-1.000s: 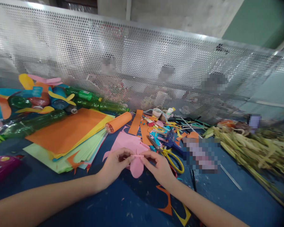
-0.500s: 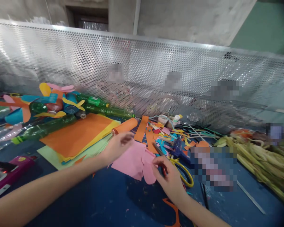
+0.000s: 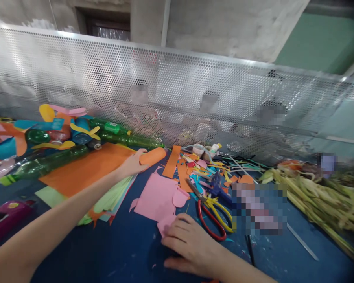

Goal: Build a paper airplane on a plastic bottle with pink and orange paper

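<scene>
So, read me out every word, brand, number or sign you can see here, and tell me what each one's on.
None can be read.
Green bottle's label: too small and blurred.
Yellow sticker on the purple power strip: any print is too blurred to read.

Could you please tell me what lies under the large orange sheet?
Pale green sheets show beneath the orange sheet, along its lower side. Whatever lies under its middle is covered, and the left forearm hides part of its edge.
</scene>
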A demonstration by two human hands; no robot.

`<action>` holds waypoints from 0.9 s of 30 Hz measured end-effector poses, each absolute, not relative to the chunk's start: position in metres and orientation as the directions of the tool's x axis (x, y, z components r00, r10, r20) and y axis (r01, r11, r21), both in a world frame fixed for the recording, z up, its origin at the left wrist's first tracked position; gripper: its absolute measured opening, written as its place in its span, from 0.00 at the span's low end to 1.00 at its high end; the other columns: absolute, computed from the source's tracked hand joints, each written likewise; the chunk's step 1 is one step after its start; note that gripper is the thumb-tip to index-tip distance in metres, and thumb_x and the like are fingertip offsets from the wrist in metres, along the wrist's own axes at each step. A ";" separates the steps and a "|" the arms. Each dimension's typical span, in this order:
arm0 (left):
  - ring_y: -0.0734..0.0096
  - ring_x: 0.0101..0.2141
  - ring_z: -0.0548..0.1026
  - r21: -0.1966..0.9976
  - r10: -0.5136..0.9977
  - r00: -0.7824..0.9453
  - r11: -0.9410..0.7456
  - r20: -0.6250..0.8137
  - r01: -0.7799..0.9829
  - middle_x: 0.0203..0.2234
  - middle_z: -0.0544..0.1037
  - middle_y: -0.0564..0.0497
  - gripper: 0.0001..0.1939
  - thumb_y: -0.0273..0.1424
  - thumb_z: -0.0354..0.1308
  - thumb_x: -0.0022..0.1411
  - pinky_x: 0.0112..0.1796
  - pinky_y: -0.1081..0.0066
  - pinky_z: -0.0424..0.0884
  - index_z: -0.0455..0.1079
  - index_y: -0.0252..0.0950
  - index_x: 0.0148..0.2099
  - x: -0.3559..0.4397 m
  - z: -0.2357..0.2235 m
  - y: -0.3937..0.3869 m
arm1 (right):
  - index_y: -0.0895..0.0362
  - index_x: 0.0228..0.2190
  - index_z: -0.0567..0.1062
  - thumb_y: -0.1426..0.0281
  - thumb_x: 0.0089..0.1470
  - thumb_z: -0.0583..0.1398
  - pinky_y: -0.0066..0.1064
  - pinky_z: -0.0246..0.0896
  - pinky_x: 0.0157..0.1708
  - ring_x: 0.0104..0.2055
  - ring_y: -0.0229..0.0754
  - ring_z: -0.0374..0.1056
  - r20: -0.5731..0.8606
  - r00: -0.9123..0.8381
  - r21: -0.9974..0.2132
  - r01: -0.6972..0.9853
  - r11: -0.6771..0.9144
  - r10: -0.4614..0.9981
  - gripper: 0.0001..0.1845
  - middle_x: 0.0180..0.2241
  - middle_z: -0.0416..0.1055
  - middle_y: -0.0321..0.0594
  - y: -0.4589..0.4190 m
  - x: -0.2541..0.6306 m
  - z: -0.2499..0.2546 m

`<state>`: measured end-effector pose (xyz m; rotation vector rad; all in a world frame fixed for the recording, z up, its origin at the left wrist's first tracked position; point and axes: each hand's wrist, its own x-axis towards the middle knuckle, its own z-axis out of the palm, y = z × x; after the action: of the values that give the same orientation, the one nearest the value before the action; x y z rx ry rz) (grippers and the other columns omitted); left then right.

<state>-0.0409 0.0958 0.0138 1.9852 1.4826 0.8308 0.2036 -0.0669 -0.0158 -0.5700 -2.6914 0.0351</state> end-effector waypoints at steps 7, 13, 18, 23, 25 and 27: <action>0.60 0.36 0.75 0.981 0.866 0.476 0.069 -0.150 0.183 0.37 0.75 0.38 0.30 0.47 0.38 0.59 0.38 0.64 0.70 0.60 0.27 0.50 -0.054 0.024 0.071 | 0.52 0.44 0.63 0.67 0.53 0.56 0.34 0.63 0.39 0.39 0.42 0.65 0.446 -0.126 -0.833 0.303 0.462 0.886 0.15 0.37 0.66 0.41 -0.048 0.212 -0.011; 0.63 0.25 0.74 0.933 0.654 0.715 0.360 -0.248 -0.005 0.31 0.78 0.40 0.28 0.45 0.41 0.57 0.30 0.66 0.69 0.65 0.28 0.48 -0.057 0.021 0.058 | 0.45 0.53 0.56 0.59 0.50 0.59 0.37 0.67 0.36 0.40 0.42 0.68 0.139 0.080 -0.961 -0.229 0.154 0.987 0.29 0.47 0.64 0.41 -0.021 0.228 -0.004; 0.59 0.32 0.76 0.950 0.596 0.756 0.291 -0.271 0.111 0.37 0.77 0.42 0.27 0.45 0.45 0.57 0.33 0.64 0.69 0.63 0.35 0.52 -0.056 0.020 0.054 | 0.47 0.49 0.61 0.61 0.49 0.61 0.32 0.68 0.30 0.37 0.40 0.69 0.124 0.039 -0.969 -0.211 0.129 0.992 0.25 0.43 0.69 0.38 -0.019 0.229 -0.003; 0.57 0.51 0.65 0.881 0.734 0.678 -0.297 -0.036 0.369 0.52 0.68 0.49 0.26 0.42 0.58 0.51 0.48 0.65 0.61 0.65 0.44 0.53 -0.046 0.035 0.044 | 0.52 0.43 0.65 0.64 0.47 0.63 0.33 0.67 0.39 0.43 0.43 0.68 0.144 -0.016 -0.977 -0.159 0.139 0.990 0.20 0.43 0.71 0.40 -0.021 0.223 -0.007; 0.55 0.51 0.64 0.689 0.757 0.644 -0.525 0.110 0.500 0.52 0.67 0.49 0.33 0.45 0.62 0.45 0.50 0.61 0.57 0.63 0.44 0.54 -0.039 0.041 0.039 | 0.51 0.44 0.64 0.64 0.47 0.63 0.35 0.65 0.42 0.46 0.44 0.67 0.171 -0.013 -0.972 -0.163 0.166 0.985 0.21 0.46 0.70 0.39 -0.021 0.223 -0.008; 0.53 0.51 0.63 0.464 0.729 0.633 -0.669 0.259 0.581 0.51 0.67 0.47 0.38 0.48 0.63 0.41 0.53 0.58 0.52 0.61 0.43 0.55 -0.033 0.044 0.034 | 0.50 0.44 0.64 0.65 0.47 0.63 0.37 0.64 0.45 0.48 0.44 0.65 0.193 -0.005 -0.968 -0.162 0.190 0.981 0.22 0.47 0.68 0.38 -0.021 0.224 -0.009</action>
<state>-0.0330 0.0340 0.0441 2.5195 1.0482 0.6163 0.2237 -0.0209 -0.0091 -0.9402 -1.1899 1.1534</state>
